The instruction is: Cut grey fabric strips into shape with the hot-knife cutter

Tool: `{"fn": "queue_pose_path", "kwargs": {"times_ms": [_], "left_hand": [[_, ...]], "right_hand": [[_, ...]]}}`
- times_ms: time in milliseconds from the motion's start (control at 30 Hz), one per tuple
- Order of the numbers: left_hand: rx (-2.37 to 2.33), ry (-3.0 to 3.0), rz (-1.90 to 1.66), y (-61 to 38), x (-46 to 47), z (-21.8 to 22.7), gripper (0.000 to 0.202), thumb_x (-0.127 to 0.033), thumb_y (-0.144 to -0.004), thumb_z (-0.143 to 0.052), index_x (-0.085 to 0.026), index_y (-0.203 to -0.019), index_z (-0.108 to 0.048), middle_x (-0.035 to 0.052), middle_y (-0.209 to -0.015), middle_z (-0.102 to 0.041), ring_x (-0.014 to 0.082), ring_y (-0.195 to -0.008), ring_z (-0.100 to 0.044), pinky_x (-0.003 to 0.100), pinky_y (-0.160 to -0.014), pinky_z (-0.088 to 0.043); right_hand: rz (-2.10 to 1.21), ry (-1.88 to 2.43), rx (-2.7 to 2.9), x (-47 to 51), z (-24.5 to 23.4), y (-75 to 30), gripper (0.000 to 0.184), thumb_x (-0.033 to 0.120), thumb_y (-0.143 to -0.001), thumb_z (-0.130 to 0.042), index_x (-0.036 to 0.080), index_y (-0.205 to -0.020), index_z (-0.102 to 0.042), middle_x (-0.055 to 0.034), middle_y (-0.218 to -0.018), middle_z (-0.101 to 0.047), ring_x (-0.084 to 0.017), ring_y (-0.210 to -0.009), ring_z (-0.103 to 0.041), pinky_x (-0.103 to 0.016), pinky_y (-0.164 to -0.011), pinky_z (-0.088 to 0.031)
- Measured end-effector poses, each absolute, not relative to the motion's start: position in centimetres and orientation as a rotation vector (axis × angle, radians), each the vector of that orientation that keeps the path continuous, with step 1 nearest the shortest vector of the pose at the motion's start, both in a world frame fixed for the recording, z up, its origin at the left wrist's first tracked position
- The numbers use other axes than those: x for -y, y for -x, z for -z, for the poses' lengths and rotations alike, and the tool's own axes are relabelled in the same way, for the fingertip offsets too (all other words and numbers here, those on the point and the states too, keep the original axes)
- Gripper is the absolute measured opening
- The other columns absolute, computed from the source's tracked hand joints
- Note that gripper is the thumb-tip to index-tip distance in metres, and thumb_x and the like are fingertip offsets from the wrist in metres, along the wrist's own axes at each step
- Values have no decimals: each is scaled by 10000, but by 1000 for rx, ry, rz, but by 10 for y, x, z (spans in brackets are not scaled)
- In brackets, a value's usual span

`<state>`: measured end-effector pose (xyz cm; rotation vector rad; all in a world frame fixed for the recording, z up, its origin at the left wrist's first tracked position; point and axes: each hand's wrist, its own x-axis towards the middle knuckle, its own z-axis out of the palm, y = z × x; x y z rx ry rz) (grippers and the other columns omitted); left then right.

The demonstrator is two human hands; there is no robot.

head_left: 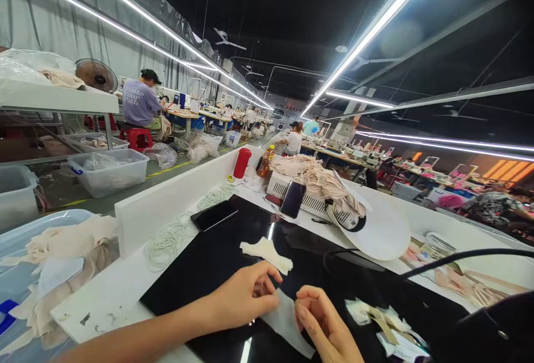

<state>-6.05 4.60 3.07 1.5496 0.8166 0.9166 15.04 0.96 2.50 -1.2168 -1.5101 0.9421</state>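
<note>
A thin, whitish, translucent piece of fabric [287, 321] lies between my hands over the glossy black board [183, 265]. My left hand [244, 293] is curled at its upper left edge, thumb on the piece. On the other side, my right hand [327, 324] has thumb and fingers drawn together at the right edge; the exact fingertip contact is partly hidden. Just beyond my left hand, a cream cut fabric piece [267, 253] rests flat on the board. To the right of my right hand is a small pile of white and beige scraps [390, 327].
A black phone [214, 215] lies at the board's far left edge, near bundled pale cords [169, 240]. Behind stand another phone [293, 199], a beige fabric heap [312, 176] and a white round disc [379, 229]. A blue tub [62, 218] with fabric sits left. A co-worker [139, 98] sits farther off.
</note>
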Motion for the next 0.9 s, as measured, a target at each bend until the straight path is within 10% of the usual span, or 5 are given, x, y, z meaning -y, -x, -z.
{"fn": "queue_pose_path", "kwargs": {"times_ms": [367,900], "left_hand": [[-892,-1558,-992,67,-65,-30,368,-284,-839,-634,-213,-1195,-572,-42,-847,-586,107,-603,-527,207,-505,-426],[-1312,-2143,-936,70,-134,-48,372,-134,-921,-517,-208,-1279,-585,53,-1041,-700,239,-979,-667,359,-929,-490]], "right_hand": [[-853,1255,1725,-29,-33,-144,353,582,-868,-681,232,-841,-719,-4,-705,-656,-196,-652,-628,-278,-612,-523],[-216,1466,1820,-108,-32,-120,332,450,-938,-492,254,-901,-758,-74,-875,-744,-308,-854,-652,-416,-761,-451]]}}
